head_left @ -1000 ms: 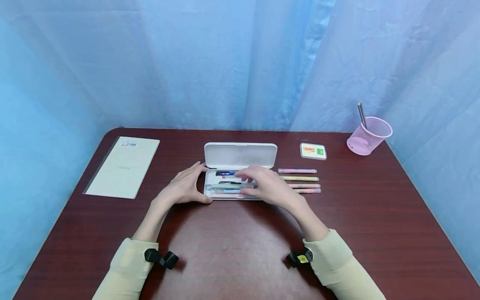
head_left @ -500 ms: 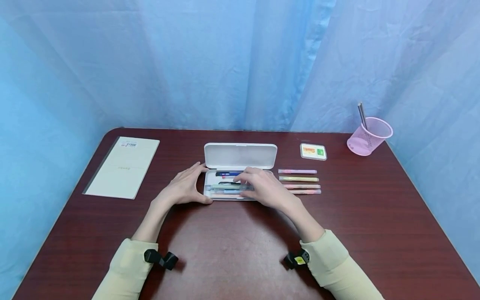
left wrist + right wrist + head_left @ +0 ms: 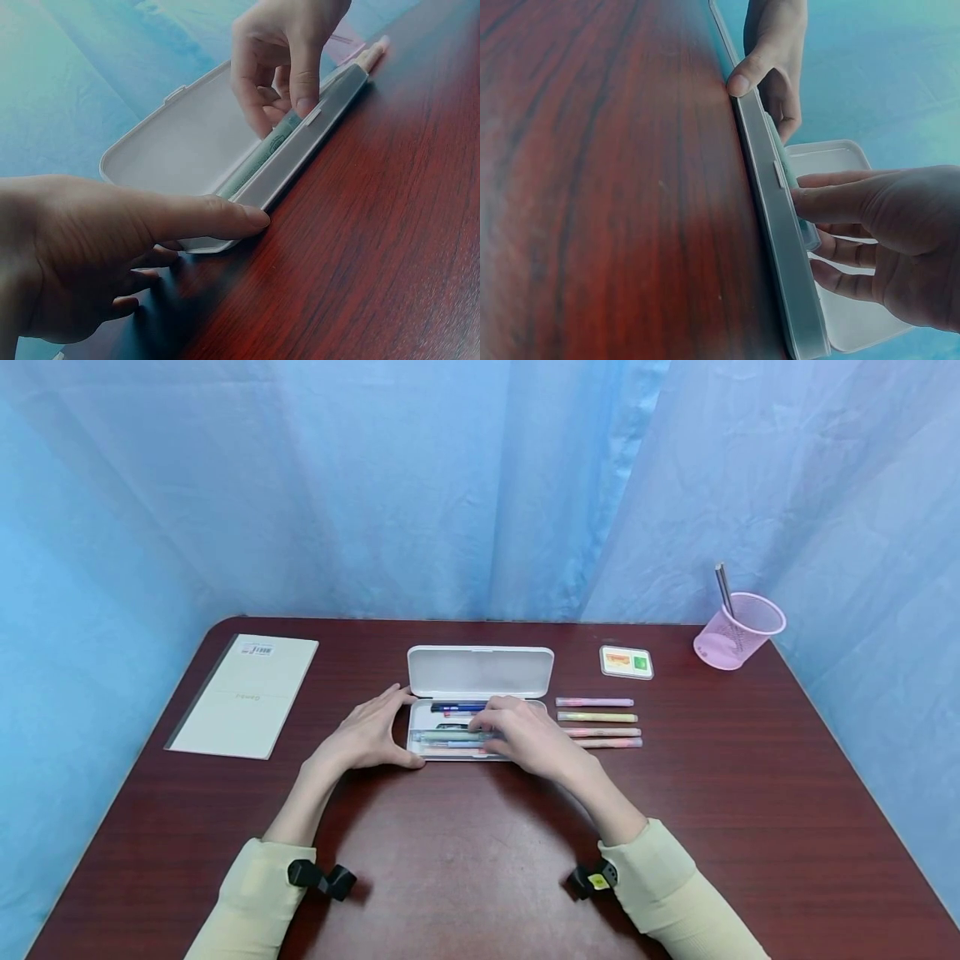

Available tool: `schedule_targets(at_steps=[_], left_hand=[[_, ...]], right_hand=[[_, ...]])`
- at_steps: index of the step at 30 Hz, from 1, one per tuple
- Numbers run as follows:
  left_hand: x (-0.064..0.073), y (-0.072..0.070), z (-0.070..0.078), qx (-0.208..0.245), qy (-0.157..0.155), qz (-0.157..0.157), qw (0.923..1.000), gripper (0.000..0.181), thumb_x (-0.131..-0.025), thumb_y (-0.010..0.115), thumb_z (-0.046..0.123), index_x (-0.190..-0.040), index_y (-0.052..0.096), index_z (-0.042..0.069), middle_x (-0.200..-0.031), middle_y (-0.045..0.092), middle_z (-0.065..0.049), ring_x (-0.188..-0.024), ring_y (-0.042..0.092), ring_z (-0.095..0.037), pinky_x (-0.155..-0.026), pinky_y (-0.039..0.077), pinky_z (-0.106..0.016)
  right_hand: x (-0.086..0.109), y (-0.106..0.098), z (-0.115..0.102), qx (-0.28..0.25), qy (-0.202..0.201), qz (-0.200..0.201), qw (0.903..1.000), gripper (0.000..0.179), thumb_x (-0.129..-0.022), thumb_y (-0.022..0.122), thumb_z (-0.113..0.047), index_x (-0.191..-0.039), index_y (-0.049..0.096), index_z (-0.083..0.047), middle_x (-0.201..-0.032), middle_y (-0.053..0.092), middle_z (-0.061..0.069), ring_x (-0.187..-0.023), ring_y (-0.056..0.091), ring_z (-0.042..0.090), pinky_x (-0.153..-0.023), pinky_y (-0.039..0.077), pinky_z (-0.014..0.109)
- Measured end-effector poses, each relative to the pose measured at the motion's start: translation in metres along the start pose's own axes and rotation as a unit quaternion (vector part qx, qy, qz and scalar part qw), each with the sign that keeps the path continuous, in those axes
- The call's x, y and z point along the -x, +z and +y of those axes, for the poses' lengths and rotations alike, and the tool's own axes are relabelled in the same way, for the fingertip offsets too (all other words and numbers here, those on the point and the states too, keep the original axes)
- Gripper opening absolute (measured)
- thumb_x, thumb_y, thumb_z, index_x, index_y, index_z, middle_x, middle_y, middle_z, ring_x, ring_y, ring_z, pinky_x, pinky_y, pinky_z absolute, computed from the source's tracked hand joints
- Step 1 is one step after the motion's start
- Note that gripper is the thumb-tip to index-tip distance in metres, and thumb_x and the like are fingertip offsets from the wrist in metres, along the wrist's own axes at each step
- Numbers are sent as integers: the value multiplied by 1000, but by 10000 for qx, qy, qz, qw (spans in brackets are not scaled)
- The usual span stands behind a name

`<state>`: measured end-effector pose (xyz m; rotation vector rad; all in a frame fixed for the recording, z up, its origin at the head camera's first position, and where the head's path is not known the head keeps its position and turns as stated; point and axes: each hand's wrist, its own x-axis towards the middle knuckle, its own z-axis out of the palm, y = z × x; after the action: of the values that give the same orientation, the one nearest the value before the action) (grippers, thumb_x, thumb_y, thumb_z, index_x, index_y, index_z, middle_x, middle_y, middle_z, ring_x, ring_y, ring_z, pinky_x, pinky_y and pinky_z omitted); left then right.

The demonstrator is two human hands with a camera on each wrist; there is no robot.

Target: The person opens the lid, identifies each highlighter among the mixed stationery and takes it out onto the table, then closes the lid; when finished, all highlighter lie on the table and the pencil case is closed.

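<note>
A white pencil case [image 3: 480, 670] lies with its lid raised, and several pens lie in its tray. My left hand [image 3: 367, 731] spans the left end of the case, fingers at the back corner and straight thumb [image 3: 240, 216] on the front edge. Over the right half of the tray, my right hand [image 3: 528, 735] pinches a pale green pen [image 3: 259, 165] between thumb and fingers. The pen lies lengthwise along the front wall [image 3: 769, 172]. A blue pen [image 3: 450, 707] shows at the back of the tray; the right hand hides the tray's right part.
Several pastel pens [image 3: 596, 717] lie in a row right of the case. Behind them is a small flat box [image 3: 626, 662] with orange and green pieces. A pink mesh cup [image 3: 731, 639] stands at the back right, a notebook [image 3: 247, 697] at the left.
My right hand has moved slightly left over the tray, its fingers now closer around the green pen. The left hand and the case have stayed in place.
</note>
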<state>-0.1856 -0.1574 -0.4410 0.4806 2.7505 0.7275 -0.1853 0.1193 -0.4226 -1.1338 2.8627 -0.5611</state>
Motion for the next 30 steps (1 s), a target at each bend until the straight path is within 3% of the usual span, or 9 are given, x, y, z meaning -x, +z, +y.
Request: schedule_targets(at_steps=[30], left_hand=[[0, 1, 1, 12, -25, 45, 10000, 97, -70, 89, 45, -149, 46, 10, -167, 35, -15, -160, 24, -34, -122, 30, -64]], right_hand=[[3, -9, 2, -8, 97, 16, 10000, 21, -92, 75, -11, -111, 79, -21, -98, 69, -3, -85, 63, 13, -70, 53, 33]])
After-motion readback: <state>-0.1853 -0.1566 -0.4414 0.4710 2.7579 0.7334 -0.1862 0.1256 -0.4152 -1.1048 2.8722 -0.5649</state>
